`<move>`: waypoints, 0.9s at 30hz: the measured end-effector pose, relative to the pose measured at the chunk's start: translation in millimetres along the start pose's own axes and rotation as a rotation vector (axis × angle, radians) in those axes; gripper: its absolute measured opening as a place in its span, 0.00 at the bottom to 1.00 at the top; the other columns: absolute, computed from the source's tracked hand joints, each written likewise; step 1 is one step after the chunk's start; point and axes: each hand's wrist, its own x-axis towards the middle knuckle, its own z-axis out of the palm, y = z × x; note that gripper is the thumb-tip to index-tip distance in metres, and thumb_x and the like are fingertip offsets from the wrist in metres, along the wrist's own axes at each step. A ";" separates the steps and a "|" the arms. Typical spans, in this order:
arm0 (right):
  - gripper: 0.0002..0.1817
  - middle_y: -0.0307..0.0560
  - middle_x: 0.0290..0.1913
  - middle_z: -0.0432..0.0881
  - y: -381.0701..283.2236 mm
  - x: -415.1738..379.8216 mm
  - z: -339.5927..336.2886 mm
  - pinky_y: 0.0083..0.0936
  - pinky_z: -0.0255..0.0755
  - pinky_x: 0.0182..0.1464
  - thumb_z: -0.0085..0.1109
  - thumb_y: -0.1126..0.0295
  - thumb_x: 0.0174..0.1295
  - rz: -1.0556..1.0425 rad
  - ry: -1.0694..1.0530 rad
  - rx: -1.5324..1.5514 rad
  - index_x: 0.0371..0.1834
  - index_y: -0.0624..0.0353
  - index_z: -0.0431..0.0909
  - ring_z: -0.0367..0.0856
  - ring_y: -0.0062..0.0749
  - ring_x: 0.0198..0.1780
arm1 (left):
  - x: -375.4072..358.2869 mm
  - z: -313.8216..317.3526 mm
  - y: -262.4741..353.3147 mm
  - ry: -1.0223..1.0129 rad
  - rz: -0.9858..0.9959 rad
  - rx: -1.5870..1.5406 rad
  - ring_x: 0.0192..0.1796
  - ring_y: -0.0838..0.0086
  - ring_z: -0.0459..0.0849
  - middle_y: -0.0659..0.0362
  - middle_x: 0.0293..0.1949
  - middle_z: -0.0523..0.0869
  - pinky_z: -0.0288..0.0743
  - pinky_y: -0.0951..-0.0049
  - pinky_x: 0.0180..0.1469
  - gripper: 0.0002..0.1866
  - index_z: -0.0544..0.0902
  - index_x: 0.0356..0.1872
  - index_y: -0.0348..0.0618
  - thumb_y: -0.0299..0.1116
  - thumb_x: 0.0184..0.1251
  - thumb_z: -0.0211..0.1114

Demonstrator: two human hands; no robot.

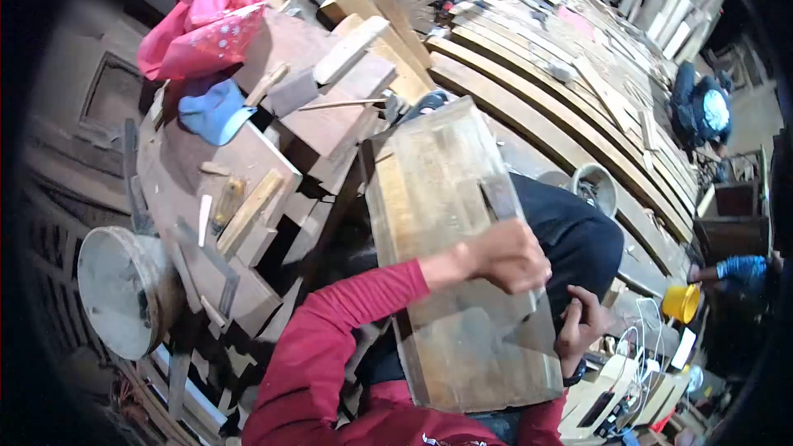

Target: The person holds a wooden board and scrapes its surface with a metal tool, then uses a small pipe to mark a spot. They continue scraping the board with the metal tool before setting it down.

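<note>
Wood panel [438, 206] lies across the lap [574, 231]; probably stiff, fairly heavy, dusty-slick — hold by both long edges; left hand [505, 258] fisted on top, fingers curled, contents unclear; right hand [581, 326] beside the edge, fingers loosely bent, apart.

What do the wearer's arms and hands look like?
Long dark-red sleeves on both arms: left sleeve ends short of the wrist; right sleeve shows only partly. Left hand and right hand ungloved. Dark wristband on the right wrist.
</note>
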 end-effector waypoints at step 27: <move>0.13 0.43 0.23 0.81 -5.2 -2.6 0.5 0.23 0.61 0.25 0.53 0.78 0.65 -0.090 -0.032 -0.055 0.45 0.65 0.87 0.71 0.22 0.20 | -0.6 10.4 7.0 -0.048 -0.110 0.266 0.21 0.58 0.85 0.54 0.16 0.83 0.77 0.60 0.26 0.20 0.80 0.09 0.51 0.46 0.57 0.61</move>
